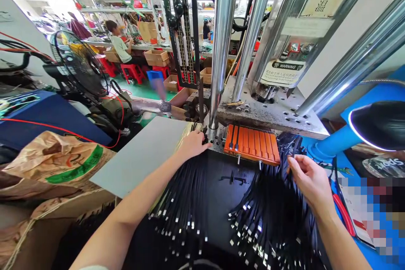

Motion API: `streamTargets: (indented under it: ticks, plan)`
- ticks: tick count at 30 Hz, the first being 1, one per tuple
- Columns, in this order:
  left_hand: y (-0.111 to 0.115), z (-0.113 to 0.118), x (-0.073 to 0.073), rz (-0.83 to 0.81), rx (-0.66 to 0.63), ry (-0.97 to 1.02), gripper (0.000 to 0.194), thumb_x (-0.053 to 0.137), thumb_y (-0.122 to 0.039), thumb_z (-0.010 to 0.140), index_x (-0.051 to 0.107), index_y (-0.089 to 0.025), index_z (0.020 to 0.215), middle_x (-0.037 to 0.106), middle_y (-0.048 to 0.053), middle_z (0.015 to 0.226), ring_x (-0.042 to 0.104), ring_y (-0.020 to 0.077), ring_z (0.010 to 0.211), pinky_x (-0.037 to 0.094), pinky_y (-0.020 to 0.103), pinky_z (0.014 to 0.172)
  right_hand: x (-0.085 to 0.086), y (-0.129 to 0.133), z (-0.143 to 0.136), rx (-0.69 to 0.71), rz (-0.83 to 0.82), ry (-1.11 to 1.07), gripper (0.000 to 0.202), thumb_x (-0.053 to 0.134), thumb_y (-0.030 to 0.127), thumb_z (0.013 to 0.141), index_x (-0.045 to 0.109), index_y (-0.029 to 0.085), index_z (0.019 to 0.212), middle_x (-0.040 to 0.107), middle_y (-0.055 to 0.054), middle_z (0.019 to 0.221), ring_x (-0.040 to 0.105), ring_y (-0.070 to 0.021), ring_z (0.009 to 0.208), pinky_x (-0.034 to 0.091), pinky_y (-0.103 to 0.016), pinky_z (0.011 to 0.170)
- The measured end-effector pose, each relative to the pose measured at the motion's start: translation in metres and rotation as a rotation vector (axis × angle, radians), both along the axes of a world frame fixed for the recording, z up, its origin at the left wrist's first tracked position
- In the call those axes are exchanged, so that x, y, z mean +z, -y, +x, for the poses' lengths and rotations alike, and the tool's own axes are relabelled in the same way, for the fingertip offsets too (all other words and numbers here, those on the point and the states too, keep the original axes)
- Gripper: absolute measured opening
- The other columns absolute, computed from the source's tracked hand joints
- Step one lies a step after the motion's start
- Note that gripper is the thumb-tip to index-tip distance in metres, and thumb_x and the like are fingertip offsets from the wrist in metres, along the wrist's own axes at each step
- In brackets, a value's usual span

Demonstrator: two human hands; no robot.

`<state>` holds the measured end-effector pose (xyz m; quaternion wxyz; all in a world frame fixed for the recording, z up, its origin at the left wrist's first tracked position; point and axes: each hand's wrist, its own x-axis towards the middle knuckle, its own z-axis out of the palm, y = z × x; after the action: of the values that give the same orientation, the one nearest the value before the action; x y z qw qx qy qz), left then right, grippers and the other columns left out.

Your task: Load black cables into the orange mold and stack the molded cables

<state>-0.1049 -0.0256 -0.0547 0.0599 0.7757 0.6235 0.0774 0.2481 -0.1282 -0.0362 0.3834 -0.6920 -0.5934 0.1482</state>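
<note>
My left hand (193,145) rests on the upper end of the left bundle of black cables (190,190), left of the orange mold block (253,144); what its fingers hold is too small to tell. To the right of the block, my right hand (308,177) has its thumb and index finger close together over the right bundle of cables (268,206). Anything in that pinch is hard to make out. Two black cable pieces lie in the left grooves of the orange block, which sits under the metal press plate (268,112). Metal connector ends tip both bundles.
Steel columns (223,42) rise behind the block. A pale board (142,152) lies at left, near a paper sack (63,164) and a fan (79,63). Red-handled pliers (344,214) and a lamp (379,126) are at right. A seated person (120,46) is far back.
</note>
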Motion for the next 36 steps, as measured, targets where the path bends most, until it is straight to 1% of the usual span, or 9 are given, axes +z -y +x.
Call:
streamTargets:
  ticks: [3, 6, 8, 13, 16, 19, 22, 29, 36]
  plan:
    - [0.01, 0.014, -0.006, -0.011, 0.031, -0.029, 0.03, 0.06, -0.036, 0.086, 0.062, -0.008, 0.097, 0.059, 0.022, 0.111, 0.056, 0.0373, 0.111, 0.047, 0.047, 0.09, 0.021, 0.003, -0.023, 0.26, -0.064, -0.202, 0.042, 0.046, 0.06, 0.087, 0.054, 0.024, 0.067, 0.05, 0.001, 0.05, 0.044, -0.0144, 0.043, 0.035, -0.027, 0.043]
    - [0.006, 0.019, -0.013, -0.009, 0.078, 0.001, 0.022, 0.043, -0.017, 0.091, 0.061, -0.006, 0.097, 0.06, 0.025, 0.108, 0.059, 0.0359, 0.106, 0.048, 0.049, 0.086, 0.036, 0.005, -0.046, 0.415, -0.105, -0.142, 0.044, 0.047, 0.057, 0.088, 0.052, 0.023, 0.061, 0.046, 0.003, 0.046, 0.043, -0.0132, 0.043, 0.033, -0.026, 0.045]
    - [0.0, 0.014, -0.011, 0.001, 0.098, 0.055, 0.022, 0.039, -0.016, 0.092, 0.059, -0.007, 0.094, 0.062, 0.022, 0.101, 0.062, 0.0329, 0.099, 0.049, 0.047, 0.084, 0.043, 0.005, -0.059, 0.51, -0.114, -0.067, 0.043, 0.047, 0.052, 0.09, 0.052, 0.022, 0.061, 0.046, 0.003, 0.048, 0.043, -0.0128, 0.045, 0.032, -0.025, 0.046]
    - [0.004, 0.0, 0.027, 0.104, 0.041, 0.259, 0.019, 0.034, -0.022, 0.097, 0.051, -0.017, 0.091, 0.063, 0.006, 0.086, 0.061, 0.0173, 0.081, 0.049, 0.03, 0.078, 0.057, 0.008, -0.085, 0.682, -0.087, 0.018, 0.038, 0.043, 0.042, 0.096, 0.057, 0.022, 0.067, 0.052, 0.002, 0.056, 0.047, -0.0128, 0.05, 0.033, -0.025, 0.05]
    - [0.03, 0.008, 0.068, 0.146, -0.131, 0.596, 0.023, 0.034, -0.034, 0.099, 0.049, -0.019, 0.089, 0.057, 0.001, 0.079, 0.053, 0.0115, 0.067, 0.046, 0.023, 0.064, 0.062, 0.011, -0.097, 0.712, 0.011, -0.034, 0.033, 0.041, 0.038, 0.098, 0.065, 0.022, 0.081, 0.055, 0.002, 0.056, 0.051, -0.0134, 0.05, 0.036, -0.025, 0.05]
    - [0.057, 0.028, 0.109, 0.011, -0.382, 1.019, 0.032, 0.04, -0.046, 0.097, 0.053, -0.017, 0.094, 0.052, -0.001, 0.077, 0.045, 0.0072, 0.055, 0.04, 0.02, 0.05, 0.064, 0.01, -0.105, 0.709, 0.175, -0.086, 0.03, 0.041, 0.036, 0.098, 0.069, 0.023, 0.096, 0.058, 0.002, 0.058, 0.054, -0.0141, 0.051, 0.039, -0.025, 0.051]
    - [0.07, 0.048, 0.138, -0.064, -0.513, 1.161, 0.035, 0.05, -0.05, 0.093, 0.058, -0.015, 0.091, 0.051, -0.001, 0.074, 0.046, 0.0046, 0.048, 0.04, 0.018, 0.045, 0.066, 0.006, -0.111, 0.675, 0.277, -0.093, 0.03, 0.041, 0.035, 0.099, 0.069, 0.025, 0.102, 0.057, 0.003, 0.057, 0.055, -0.0142, 0.05, 0.04, -0.025, 0.051]
    - [0.058, 0.081, 0.155, -0.23, -0.594, 1.336, 0.042, 0.07, -0.051, 0.08, 0.046, -0.017, 0.072, 0.052, -0.005, 0.05, 0.051, 0.0079, 0.039, 0.043, 0.018, 0.039, 0.059, 0.016, -0.117, 0.651, 0.337, -0.04, 0.02, 0.045, 0.032, 0.097, 0.064, 0.023, 0.096, 0.067, -0.003, 0.079, 0.064, -0.0178, 0.071, 0.048, -0.027, 0.064]
    - [0.032, 0.106, 0.173, 0.286, -0.666, 1.204, 0.039, 0.063, -0.05, 0.087, 0.047, -0.018, 0.07, 0.05, -0.006, 0.058, 0.058, 0.007, 0.05, 0.044, 0.019, 0.048, 0.022, -0.002, -0.102, 0.533, 0.137, 0.008, 0.02, 0.055, 0.032, 0.089, 0.062, 0.021, 0.074, 0.063, -0.001, 0.067, 0.059, -0.0158, 0.062, 0.043, -0.025, 0.059]
